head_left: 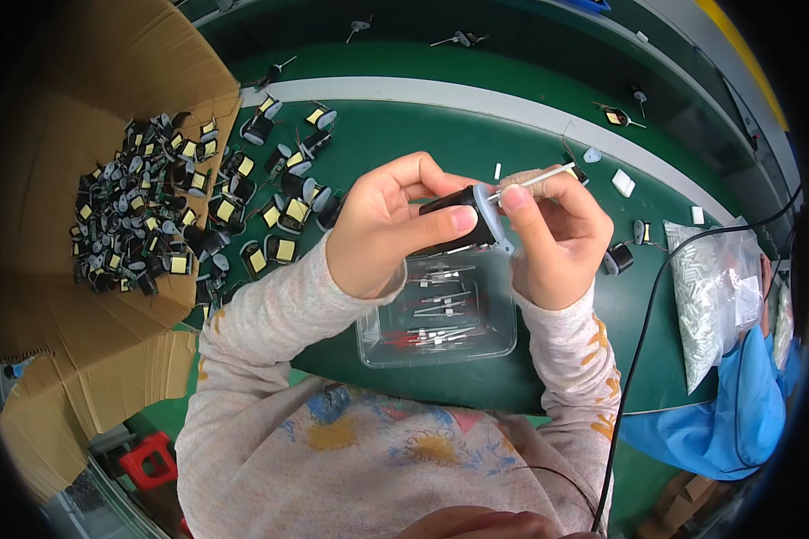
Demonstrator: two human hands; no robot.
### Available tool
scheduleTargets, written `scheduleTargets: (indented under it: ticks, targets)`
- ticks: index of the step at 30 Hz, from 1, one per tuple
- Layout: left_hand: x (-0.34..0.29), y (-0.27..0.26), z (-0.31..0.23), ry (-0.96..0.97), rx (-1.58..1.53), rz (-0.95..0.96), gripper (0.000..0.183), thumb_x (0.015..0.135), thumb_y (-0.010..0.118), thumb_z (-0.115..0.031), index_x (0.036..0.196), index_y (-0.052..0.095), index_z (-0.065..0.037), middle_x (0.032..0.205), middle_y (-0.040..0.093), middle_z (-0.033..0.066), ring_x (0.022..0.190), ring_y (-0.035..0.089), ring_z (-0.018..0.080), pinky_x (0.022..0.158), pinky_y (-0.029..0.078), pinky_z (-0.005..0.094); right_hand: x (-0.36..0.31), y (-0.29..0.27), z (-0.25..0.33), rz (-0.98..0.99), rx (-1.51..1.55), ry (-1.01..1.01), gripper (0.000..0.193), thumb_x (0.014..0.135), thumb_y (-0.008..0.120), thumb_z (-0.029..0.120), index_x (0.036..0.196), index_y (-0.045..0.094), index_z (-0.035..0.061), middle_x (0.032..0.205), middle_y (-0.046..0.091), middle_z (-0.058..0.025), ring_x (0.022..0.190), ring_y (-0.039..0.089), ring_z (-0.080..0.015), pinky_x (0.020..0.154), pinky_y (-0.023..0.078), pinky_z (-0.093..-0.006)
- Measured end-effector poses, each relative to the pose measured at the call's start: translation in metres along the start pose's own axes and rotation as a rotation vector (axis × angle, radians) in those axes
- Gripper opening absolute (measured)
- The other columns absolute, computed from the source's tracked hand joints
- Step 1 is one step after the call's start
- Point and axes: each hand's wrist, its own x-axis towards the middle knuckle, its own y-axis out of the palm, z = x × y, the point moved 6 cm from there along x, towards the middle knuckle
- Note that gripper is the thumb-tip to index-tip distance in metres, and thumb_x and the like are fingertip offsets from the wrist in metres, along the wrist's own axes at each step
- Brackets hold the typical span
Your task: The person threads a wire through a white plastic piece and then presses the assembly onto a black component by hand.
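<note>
In front of my chest, my left hand [382,225] is closed around a black motor-like part [447,241] with a grey end flange. A thin white rod [555,171] sticks out of the flange end, slanting up to the right. My right hand [562,225] pinches this rod near the flange between thumb and forefinger. Tan wrap [520,183] covers part of that forefinger. Below both hands stands a clear plastic box [503,350]. Inside it lie several thin metal pins [445,305] with white sleeves, and some red pieces.
A big open cardboard box [63,72] at the left holds a heap of similar black parts [139,211]; more [288,211] lie scattered beside it. A bag of small white tubes [695,296], blue cloth [728,413] and a black cable [638,359] are at the right.
</note>
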Motion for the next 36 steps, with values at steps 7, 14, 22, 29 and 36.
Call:
scheduleTargets:
  ticks: [7,14,22,29,36]
  targets:
    - [0.018,-0.002,0.001,-0.197,-0.102,0.036,0.016,0.087,0.057,-0.015,0.093,0.047,-0.005,0.112,0.056,0.0190,0.096,0.060,0.0242,0.084,0.050,0.0356,0.009,-0.007,0.001,0.082,0.038,-0.081,0.045,0.071,0.073,0.007,0.112,0.054,-0.0007,0.105,0.057,-0.0110,0.100,0.056,-0.0198,0.082,0.048,-0.0314]
    - [0.026,0.003,0.010,-0.208,-0.142,0.077,0.022,0.088,0.059,-0.022,0.095,0.048,-0.005,0.104,0.059,0.0144,0.093,0.062,0.0243,0.082,0.050,0.0339,0.012,-0.001,-0.008,0.213,0.098,-0.041,0.072,0.063,0.078,0.004,0.125,0.042,-0.0010,0.123,0.047,-0.0128,0.113,0.049,-0.0236,0.094,0.044,-0.0397]
    - [0.126,-0.050,0.039,-0.325,0.185,-0.034,0.021,0.086,0.061,-0.016,0.099,0.055,-0.002,0.096,0.062,0.0107,0.089,0.063,0.0200,0.074,0.052,0.0292,0.019,-0.031,-0.050,-0.045,-0.034,0.213,0.076,0.070,0.072,0.003,0.135,0.031,0.0035,0.129,0.040,-0.0151,0.117,0.045,-0.0261,0.095,0.042,-0.0391]
    - [0.249,-0.154,0.049,-0.269,1.164,-0.390,0.043,0.070,0.073,-0.043,0.103,0.066,-0.015,0.101,0.064,0.0119,0.100,0.056,0.0291,0.093,0.041,0.0354,-0.027,-0.033,-0.030,0.126,-0.218,0.169,0.048,0.075,0.066,0.004,0.120,0.050,-0.0010,0.111,0.056,-0.0139,0.102,0.056,-0.0233,0.086,0.047,-0.0353]
    - [0.193,-0.288,-0.064,-0.497,1.578,-1.267,0.074,0.084,0.044,-0.060,0.141,0.025,-0.017,0.148,0.013,0.0211,0.137,0.009,0.0394,0.106,0.012,0.0581,-0.072,0.006,-0.014,0.600,-0.338,0.262,0.037,0.073,0.067,0.001,0.109,0.059,0.0021,0.095,0.062,-0.0123,0.077,0.064,-0.0182,0.069,0.051,-0.0275]
